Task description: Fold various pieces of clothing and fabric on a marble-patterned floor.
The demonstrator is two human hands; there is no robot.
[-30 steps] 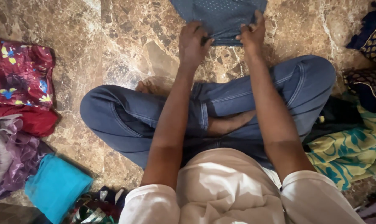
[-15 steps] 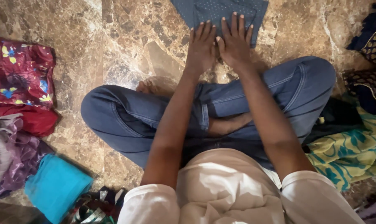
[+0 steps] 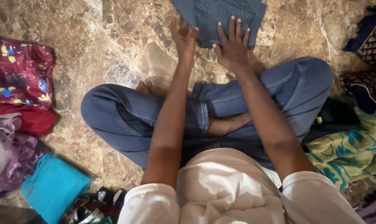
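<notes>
Cloth, folded dark blue with pale dots [image 3: 221, 14], lies on marble floor [image 3: 126, 45] ahead of my crossed knees. My right hand [image 3: 232, 47] presses flat, fingers spread, on its near edge; left hand [image 3: 184, 37] open, edge-on beside it.

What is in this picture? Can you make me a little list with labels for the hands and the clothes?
Place: brown marble floor, person sitting cross-legged in blue jeans
Left hand: open, raised on edge at the left side of the blue dotted cloth
Right hand: flat, fingers spread, pressing on the cloth
Left of the person: red flowered cloth, purple cloth, teal folded cloth
Right of the person: yellow and teal patterned cloth, dark patterned cloth
</notes>
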